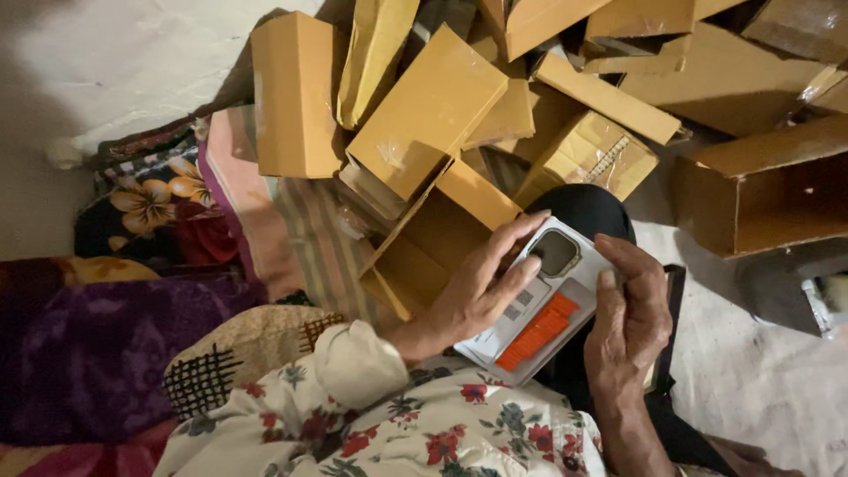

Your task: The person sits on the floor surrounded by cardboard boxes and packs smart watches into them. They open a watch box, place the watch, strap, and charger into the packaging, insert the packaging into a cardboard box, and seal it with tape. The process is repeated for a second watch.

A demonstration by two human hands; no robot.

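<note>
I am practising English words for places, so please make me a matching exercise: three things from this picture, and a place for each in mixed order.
Things:
1. white packet
2. open yellow box
3. flowered cloth

Places:
A. at the far left, on the floor
B. between the left hand and the right hand
C. just left of the left hand

Pairs: 1-B, 2-C, 3-A

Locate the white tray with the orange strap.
Head view, lower centre: white tray held between left hand and right hand, just below the open cardboard box.
</note>
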